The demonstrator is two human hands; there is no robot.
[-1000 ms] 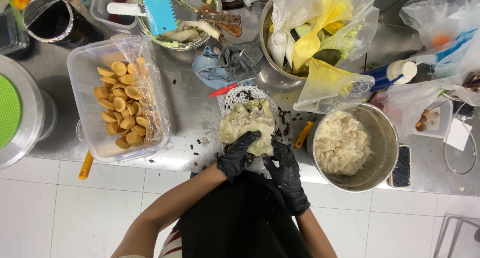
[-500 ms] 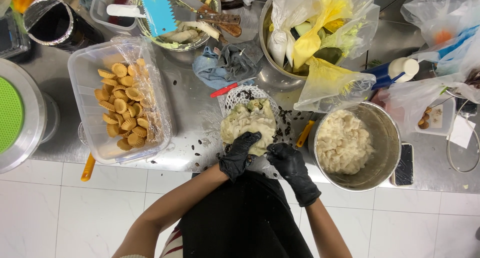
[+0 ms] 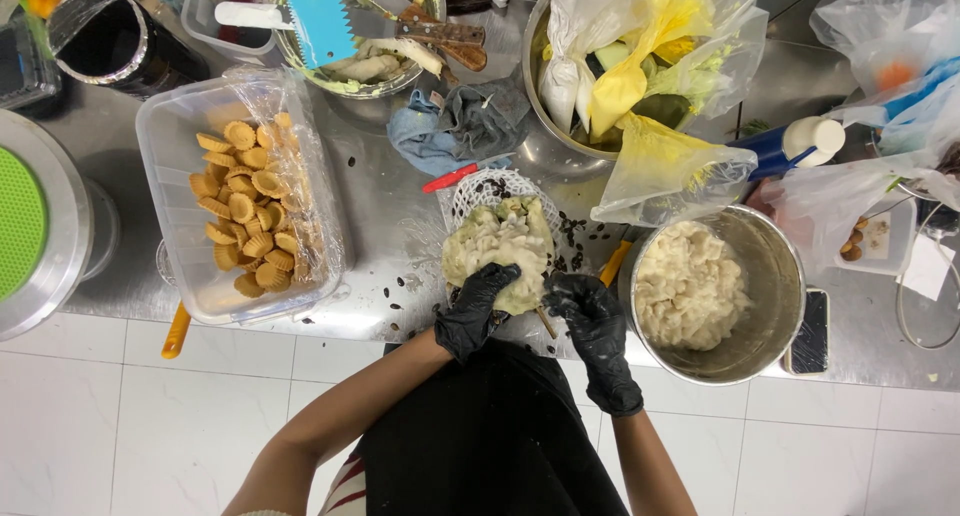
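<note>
Head view looks straight down on a steel counter [image 3: 400,191] whose front edge meets white floor tiles. At the middle, near this edge, lies a pale greenish lump of dough [image 3: 498,248] on a white net mat [image 3: 490,189]. The left hand [image 3: 477,309], in a black glove, grasps the lower left side of the dough with bent fingers. The right hand [image 3: 590,321], also gloved in black, is clenched just beside the dough's lower right side, and a thin wooden stick [image 3: 545,322] pokes out next to it; I cannot tell if it truly holds the stick.

At the left stands a clear plastic box [image 3: 165,146] with foil over it, holding small orange fluted shells [image 3: 248,204]. At the right, a round steel pot [image 3: 775,281] holds a whitish mass. Behind it, a steel bowl [image 3: 545,141] carries clear and yellow plastic bags [image 3: 640,76]. More thin bags [image 3: 880,66] are heaped at the far right. A blue scraper with teeth [image 3: 320,21] rests on a glass bowl at the back.

Free room is small: only a narrow bare strip between the box and the dough, sprinkled with dark crumbs. An orange handle [image 3: 177,331] sticks out over the front edge at the left.
</note>
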